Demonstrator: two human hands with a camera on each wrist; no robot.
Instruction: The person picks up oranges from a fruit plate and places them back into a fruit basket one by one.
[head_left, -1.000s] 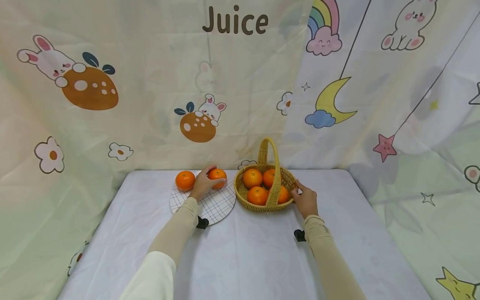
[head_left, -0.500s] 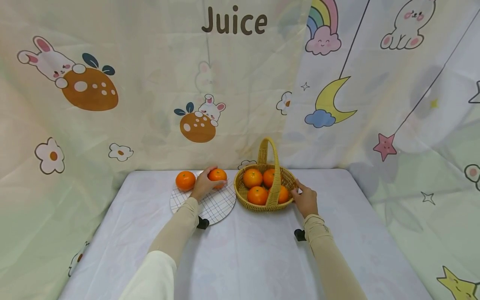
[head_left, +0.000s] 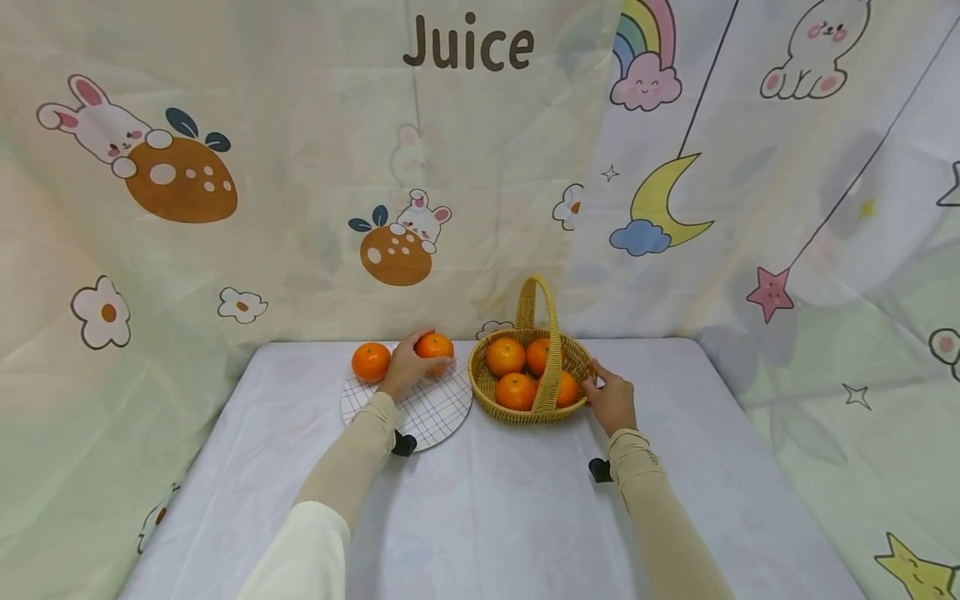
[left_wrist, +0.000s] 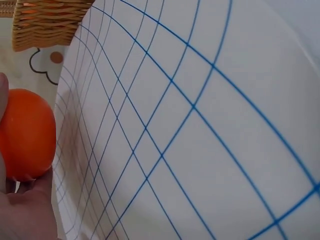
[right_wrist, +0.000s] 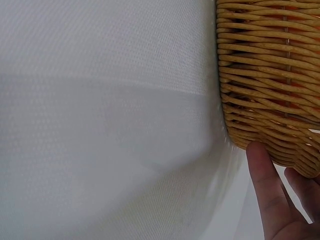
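In the head view, my left hand (head_left: 406, 366) grips an orange (head_left: 435, 345) over the back of a round white plate (head_left: 431, 417) with a blue grid pattern. The left wrist view shows that orange (left_wrist: 29, 135) between thumb and fingers, beside the plate's surface (left_wrist: 165, 125). A second orange (head_left: 371, 362) lies at the plate's back left. To the right stands a yellow wicker basket (head_left: 491, 407) with a tall handle, holding several oranges (head_left: 515, 391). My right hand (head_left: 613, 402) holds the basket's right rim; its fingers (right_wrist: 265, 185) touch the woven wall in the right wrist view.
A white cloth covers the table (head_left: 510, 517). Close behind its back edge hangs a printed curtain (head_left: 300, 208) with rabbits, flowers and a moon. The basket's handle (head_left: 551, 333) arches over the oranges inside.
My left hand has risen slightly with the orange, which sits a little higher over the plate. My right hand and the basket have stayed in place.
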